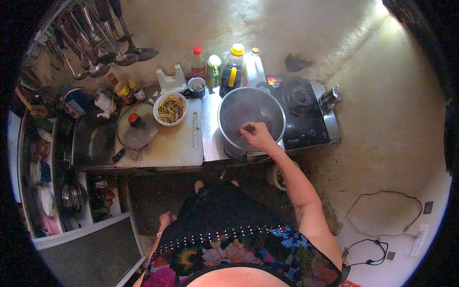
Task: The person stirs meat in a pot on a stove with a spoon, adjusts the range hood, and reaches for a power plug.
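Observation:
My right hand (pixel 256 135) reaches over a wide, deep wok (pixel 283 120), thumb and fingertips drawn together. Whether a pinch of something lies between them is too small to tell. Dark contents (pixel 247 111) cover the wok's bottom, and a faint haze hangs over it. Down by my left side hangs my left hand (pixel 166 218), with no object visible in it. A white bowl (pixel 156 115) of cut greenish food strips (pixel 170 109) stands on the white cutting board (pixel 172 147), left of the wok. Beside that bowl lies a glass lid (pixel 143 138) with a red-topped knob.
A black induction cooker (pixel 303 127) sits right of the wok, a metal moka pot (pixel 330 98) beyond it. Several bottles, including a yellow-capped one (pixel 235 68), line the wall. Ladles (pixel 125 59) hang at upper left above a sink (pixel 94 140). A cupboard door (pixel 96 247) stands open below.

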`<state>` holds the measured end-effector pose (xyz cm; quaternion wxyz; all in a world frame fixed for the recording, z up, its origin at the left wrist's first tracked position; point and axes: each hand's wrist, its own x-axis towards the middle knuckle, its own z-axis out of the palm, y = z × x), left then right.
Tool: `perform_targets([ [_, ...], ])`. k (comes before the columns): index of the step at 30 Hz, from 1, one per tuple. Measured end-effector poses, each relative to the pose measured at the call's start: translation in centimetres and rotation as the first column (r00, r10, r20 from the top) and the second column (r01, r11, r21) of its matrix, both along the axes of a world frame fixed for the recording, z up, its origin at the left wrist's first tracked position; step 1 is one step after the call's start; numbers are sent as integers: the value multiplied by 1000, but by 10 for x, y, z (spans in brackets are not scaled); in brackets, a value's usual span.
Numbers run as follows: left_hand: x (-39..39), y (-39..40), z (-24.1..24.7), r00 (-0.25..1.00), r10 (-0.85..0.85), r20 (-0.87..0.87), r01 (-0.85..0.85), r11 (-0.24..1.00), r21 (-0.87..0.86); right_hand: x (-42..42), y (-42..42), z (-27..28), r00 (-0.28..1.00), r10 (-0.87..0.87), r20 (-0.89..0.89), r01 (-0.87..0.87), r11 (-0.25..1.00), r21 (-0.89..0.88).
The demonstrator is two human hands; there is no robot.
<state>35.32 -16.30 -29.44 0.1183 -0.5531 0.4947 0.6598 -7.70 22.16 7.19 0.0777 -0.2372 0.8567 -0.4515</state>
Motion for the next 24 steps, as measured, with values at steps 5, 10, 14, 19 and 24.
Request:
perform_targets([
  [5, -29, 4, 34, 993, 116, 25, -118, 989, 91, -51, 55, -22, 883, -468, -34, 461, 879, -117],
  [10, -16, -5, 16, 1000, 19, -19, -19, 1000, -7, -75, 57, -30, 845, -511, -157, 497, 859, -121],
  [14, -1, -14, -1, 916, -382, 120, 400, 884, -240, -54, 18, -36, 972, -138, -192, 118, 986, -116],
  [19, -16, -17, 24, 186, -816, 547, 870, -122, -477, -20, 51, 32, 991, 122, 56, -131, 970, 205],
  [24, 0, -24, -2, 319, -815, 484, 934, 184, -305, -2, 85, 54, 958, 48, 282, -67, 996, 58],
])
